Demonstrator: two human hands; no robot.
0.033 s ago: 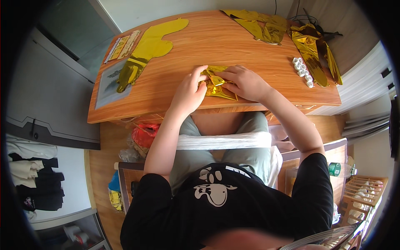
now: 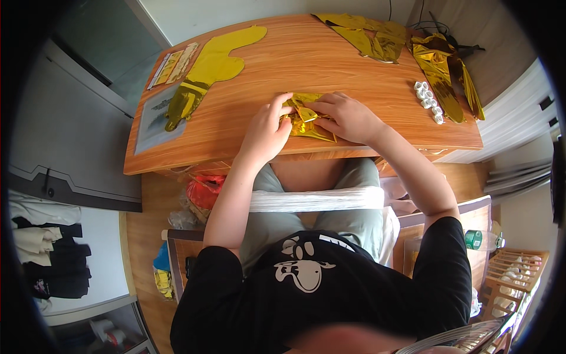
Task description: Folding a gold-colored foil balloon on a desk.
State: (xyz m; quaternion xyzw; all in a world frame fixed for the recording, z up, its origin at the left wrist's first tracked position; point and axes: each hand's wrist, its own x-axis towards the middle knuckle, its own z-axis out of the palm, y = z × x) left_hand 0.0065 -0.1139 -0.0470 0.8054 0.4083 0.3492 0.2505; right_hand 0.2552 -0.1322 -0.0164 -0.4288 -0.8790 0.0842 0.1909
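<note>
I sit in a room of a home, at a small wooden desk (image 2: pixel 247 135) pushed against a pale wall. Clothes (image 2: pixel 50 259) hang folded on a rack beside me, bags (image 2: pixel 203 192) crowd the wood floor under the desk, and a wooden drying rack (image 2: pixel 516 274) and a green-capped bottle (image 2: pixel 480 239) stand close by.

The crumpled foil piece (image 2: pixel 306 118) was shiny gold. The worktop (image 2: pixel 306 65) showed orange-brown wood grain. Left of the foil piece lay a matte yellow foil shape (image 2: pixel 218 59); right of it, small white caps (image 2: pixel 428 101). The shirt (image 2: pixel 318 283) was black with a white print.
</note>
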